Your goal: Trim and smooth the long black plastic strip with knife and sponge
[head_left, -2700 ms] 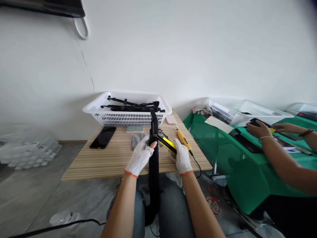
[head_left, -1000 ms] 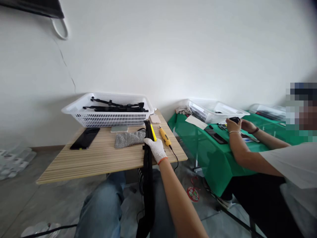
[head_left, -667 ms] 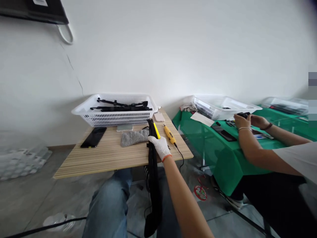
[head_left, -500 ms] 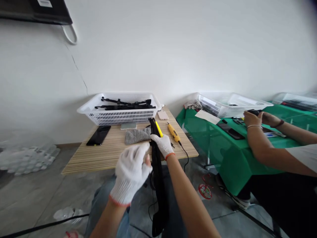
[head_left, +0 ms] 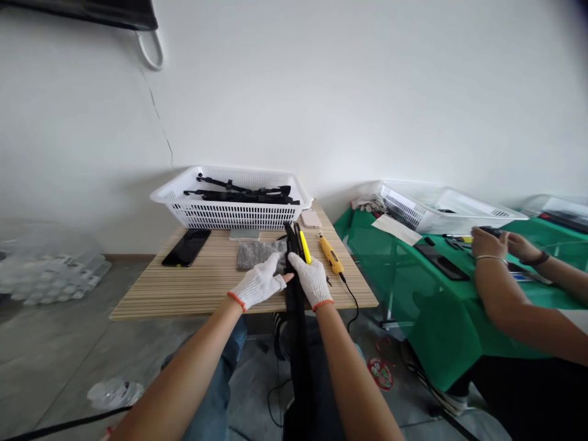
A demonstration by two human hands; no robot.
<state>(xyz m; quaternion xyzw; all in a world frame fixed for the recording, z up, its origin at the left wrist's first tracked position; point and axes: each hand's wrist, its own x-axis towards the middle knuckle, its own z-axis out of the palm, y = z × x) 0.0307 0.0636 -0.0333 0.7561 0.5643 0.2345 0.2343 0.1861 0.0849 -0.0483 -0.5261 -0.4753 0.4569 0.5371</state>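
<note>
My right hand (head_left: 313,280), in a white glove with an orange cuff, is closed around a long black plastic strip (head_left: 296,318) that runs from the table down between my knees. My left hand (head_left: 261,283), gloved alike with a bare thumb tip, lies at the strip's left side. Its fingers are stretched, and the thumb tip appears to touch the strip. A yellow ribbed handle (head_left: 305,247) stands out just beyond my right fingers; whether I hold it is hidden. Left of the strip is a folded grey cloth (head_left: 257,252), and on the right lies a corded yellow rotary tool (head_left: 331,256).
A white basket (head_left: 229,215) with several black strips stands at the back of the wooden table (head_left: 184,299). Phones lie left (head_left: 187,247) and back right (head_left: 311,218). At the right, a co-worker's hands (head_left: 491,245) hold something dark over a green-covered table (head_left: 367,251).
My left hand has moved forward and turned flatter, from in front of the table to beside the strip. The right hand keeps its hold. The view has shifted slightly.
</note>
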